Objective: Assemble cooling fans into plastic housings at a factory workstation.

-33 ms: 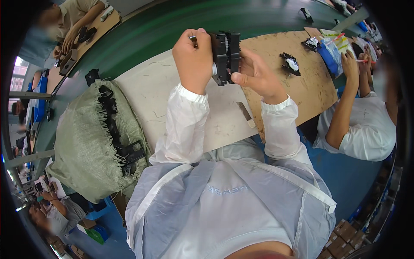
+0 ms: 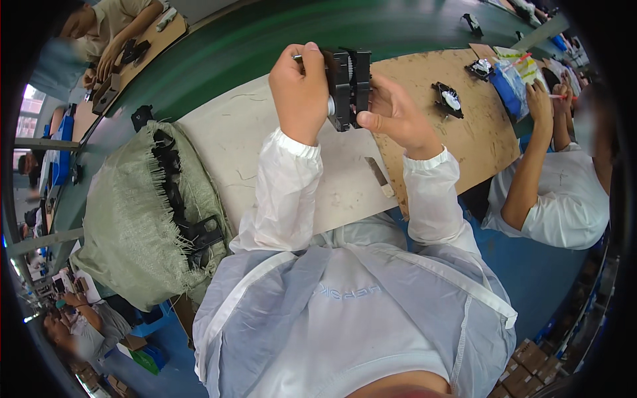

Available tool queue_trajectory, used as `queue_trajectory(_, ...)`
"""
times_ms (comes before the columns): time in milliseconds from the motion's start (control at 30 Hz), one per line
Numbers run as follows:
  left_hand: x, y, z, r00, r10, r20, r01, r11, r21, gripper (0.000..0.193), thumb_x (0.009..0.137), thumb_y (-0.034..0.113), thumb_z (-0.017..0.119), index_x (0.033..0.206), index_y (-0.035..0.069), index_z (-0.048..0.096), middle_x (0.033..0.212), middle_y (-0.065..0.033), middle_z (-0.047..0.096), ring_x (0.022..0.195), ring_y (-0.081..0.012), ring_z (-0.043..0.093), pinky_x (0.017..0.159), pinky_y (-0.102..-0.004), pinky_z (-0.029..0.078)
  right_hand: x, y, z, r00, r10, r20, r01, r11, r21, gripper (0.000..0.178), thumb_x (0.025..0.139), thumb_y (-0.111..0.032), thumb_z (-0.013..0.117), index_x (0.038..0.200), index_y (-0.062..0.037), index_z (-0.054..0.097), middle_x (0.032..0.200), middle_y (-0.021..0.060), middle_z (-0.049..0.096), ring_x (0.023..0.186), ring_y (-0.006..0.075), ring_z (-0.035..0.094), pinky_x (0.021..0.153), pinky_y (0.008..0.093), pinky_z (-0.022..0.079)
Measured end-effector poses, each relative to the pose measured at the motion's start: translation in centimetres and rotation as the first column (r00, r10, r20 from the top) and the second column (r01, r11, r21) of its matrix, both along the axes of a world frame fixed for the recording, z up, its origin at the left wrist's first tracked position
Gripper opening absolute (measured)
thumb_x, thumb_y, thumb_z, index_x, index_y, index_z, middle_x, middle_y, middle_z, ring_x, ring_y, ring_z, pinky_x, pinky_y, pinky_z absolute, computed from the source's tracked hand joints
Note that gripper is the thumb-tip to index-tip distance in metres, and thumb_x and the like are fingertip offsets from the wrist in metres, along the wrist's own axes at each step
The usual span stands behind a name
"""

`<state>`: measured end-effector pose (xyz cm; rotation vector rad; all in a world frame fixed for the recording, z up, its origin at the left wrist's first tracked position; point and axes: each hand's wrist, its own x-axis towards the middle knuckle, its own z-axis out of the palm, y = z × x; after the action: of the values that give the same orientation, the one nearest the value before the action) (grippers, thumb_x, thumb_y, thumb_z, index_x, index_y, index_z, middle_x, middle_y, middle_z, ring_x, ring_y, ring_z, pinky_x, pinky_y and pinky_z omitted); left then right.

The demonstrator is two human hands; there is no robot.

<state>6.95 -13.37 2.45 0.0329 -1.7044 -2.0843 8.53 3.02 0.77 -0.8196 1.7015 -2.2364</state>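
My left hand point(image 2: 296, 99) is closed round the left side of a black plastic assembly point(image 2: 342, 86) with a toothed edge, held up over the far edge of the table. A short shiny piece, too small to name, sticks out by the left thumb. Low on the assembly's left side shows a round whitish part point(image 2: 330, 105). My right hand point(image 2: 401, 119) grips the assembly from the right, thumb at its lower edge and other fingers partly hidden behind it. Two similar black parts with white centres, one nearer point(image 2: 448, 99) and one farther point(image 2: 479, 67), lie on the brown board.
A green woven sack point(image 2: 133, 219) full of black parts stands at the left. Beyond the pale board point(image 2: 232, 132) runs a green conveyor belt point(image 2: 252, 43). A flat strip point(image 2: 378, 176) lies near the board's front edge. A co-worker's arm point(image 2: 531, 152) is at the right.
My left hand has shifted very slightly to the right. Both hands keep their hold on the black assembly.
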Motion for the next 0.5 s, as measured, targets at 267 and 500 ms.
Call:
queue_trajectory(267,1.2,-0.7,-2.2,0.956,-0.005,-0.295,-0.085,0.953,-0.292,0.049,0.081,0.018,0.073,0.120,-0.006,0.055,0.097,-0.0140,0.064,0.081,-0.0215,0.063,0.076,-0.0274,0.052,-0.9,-2.4,0.6,0.942,-0.250,-0.223,0.290,0.942,0.170,0.063,0.089,-0.008,0.065,0.146,-0.0005,0.039,0.121,0.0183,0.061,0.102,0.0226,0.062,0.089,0.0315,0.049)
queue_trajectory(500,3.1,-4.8,-2.0,0.981,-0.190,-0.045,0.169,0.942,-0.289,0.052,0.072,0.005,0.077,0.119,-0.010,0.058,0.097,-0.0183,0.067,0.081,-0.0248,0.066,0.075,-0.0318,0.056,-4.3,-2.6,1.4,0.988,-0.092,0.123,0.087,0.995,0.046,0.047,0.099,-0.027,0.058,0.138,-0.0011,0.051,0.122,0.0153,0.063,0.099,0.0188,0.062,0.089,0.0314,0.050)
